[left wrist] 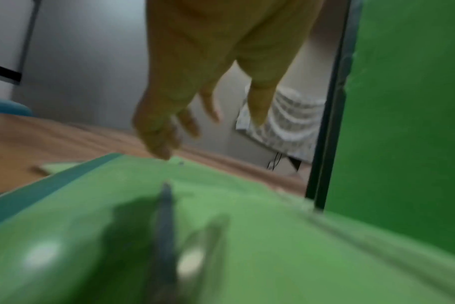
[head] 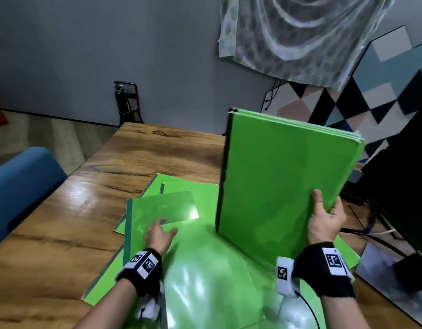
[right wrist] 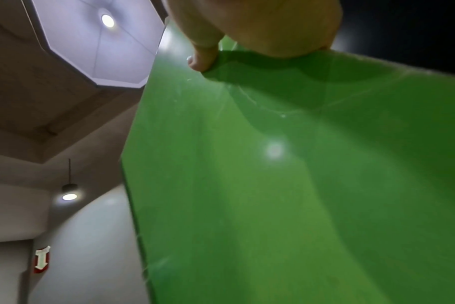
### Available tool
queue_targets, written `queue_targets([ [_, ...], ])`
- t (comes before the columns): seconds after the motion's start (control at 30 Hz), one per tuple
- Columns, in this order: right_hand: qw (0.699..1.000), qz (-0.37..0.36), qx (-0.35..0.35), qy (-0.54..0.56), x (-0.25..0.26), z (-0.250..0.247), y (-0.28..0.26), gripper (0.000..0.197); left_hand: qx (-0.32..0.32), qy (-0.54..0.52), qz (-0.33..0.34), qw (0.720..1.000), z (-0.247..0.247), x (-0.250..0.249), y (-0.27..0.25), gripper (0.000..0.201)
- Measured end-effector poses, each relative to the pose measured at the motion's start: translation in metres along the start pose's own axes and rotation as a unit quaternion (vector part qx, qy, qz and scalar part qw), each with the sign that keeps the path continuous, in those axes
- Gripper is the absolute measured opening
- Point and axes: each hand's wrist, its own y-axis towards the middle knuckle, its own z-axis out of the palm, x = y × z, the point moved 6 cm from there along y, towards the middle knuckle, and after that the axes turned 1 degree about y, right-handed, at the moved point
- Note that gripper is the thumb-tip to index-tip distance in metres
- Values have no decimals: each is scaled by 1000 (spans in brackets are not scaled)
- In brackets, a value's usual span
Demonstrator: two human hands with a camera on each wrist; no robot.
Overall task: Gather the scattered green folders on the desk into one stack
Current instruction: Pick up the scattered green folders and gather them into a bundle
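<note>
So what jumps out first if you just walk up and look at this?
The bundle of green folders stood upright on the wooden desk, gripped by the right hand. To its left, loose folders lie overlapping, and the left hand reaches over them with fingers spread.

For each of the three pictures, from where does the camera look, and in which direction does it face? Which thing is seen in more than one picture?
Head: sits above, faces forward and down at the wooden desk; shows left hand, right hand and both wristbands.
Left wrist: low, looks along the open left hand over flat folders.
Right wrist: looks steeply up past the right hand to the ceiling.
Shared: the upright folder bundle shows in all three.
</note>
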Motion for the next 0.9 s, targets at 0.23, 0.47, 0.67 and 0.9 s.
queue_targets([
  [0.23, 991, 18, -79, -111, -45, -20, -3, 58, 27, 78, -169, 982, 28, 47, -37, 82],
  [0.47, 988, 9, -91, -128, -51, -23, -10, 49, 66, 21, -211, 975, 67, 66, -12, 78],
  [0.67, 987, 13, -87, -133, -53, -25, -8, 49, 9, -93, -175, 980, 46, 42, -9, 58],
  [0.9, 981, 62, -102, -154, -64, -33, -2, 69, -73, 115, -245, 960, -49, 86, 19, 54],
])
